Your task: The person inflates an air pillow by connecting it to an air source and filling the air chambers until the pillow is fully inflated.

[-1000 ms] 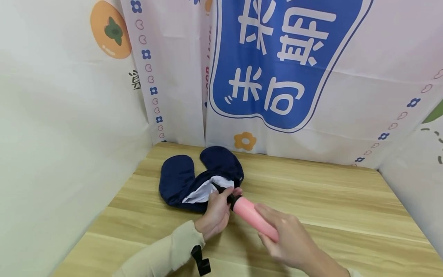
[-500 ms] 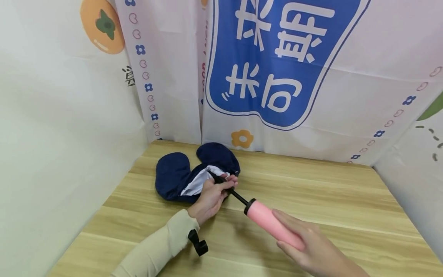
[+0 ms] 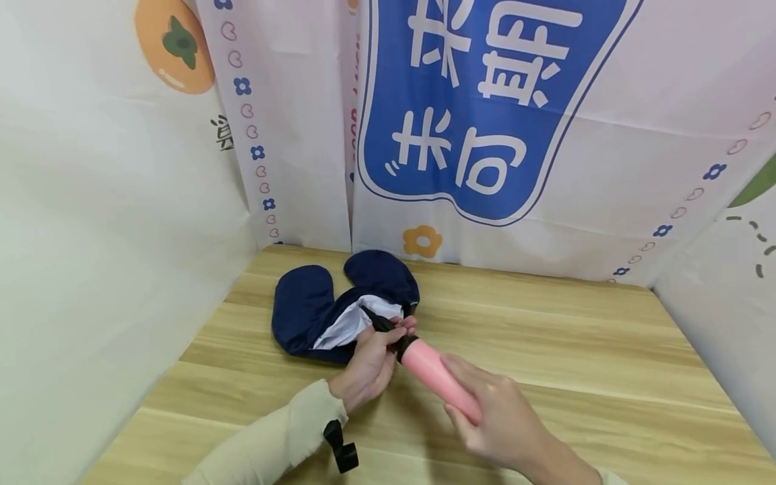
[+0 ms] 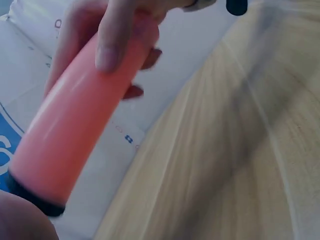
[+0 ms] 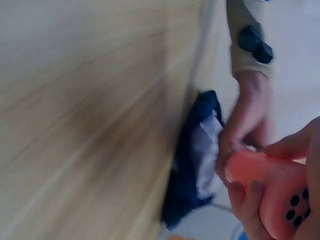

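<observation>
A navy U-shaped neck pillow [image 3: 303,303] lies on the table, its cover parted along the near curve to show white material [image 3: 347,327]. My left hand [image 3: 366,367] holds the black front end of a pink hand pump at that opening, and the tapered nozzle [image 3: 379,320] points over the white part. Whether the tip sits in a valve I cannot tell. My right hand [image 3: 506,421] grips the pump's pink barrel [image 3: 432,374], which is pushed up close to the left hand. In the right wrist view the barrel's end [image 5: 295,210] shows several dark holes.
The wooden table [image 3: 576,337] stretches to the right of the pillow. Printed cloth [image 3: 606,202] hangs behind it, and a pale wall [image 3: 121,236] stands at the left. A black strap with a small device [image 3: 341,448] is on the left sleeve.
Half a second ago the barrel was drawn back towards me, baring a black rod. My right hand has since pushed it forward to the left hand, which keeps its hold. The view shifted slightly.
</observation>
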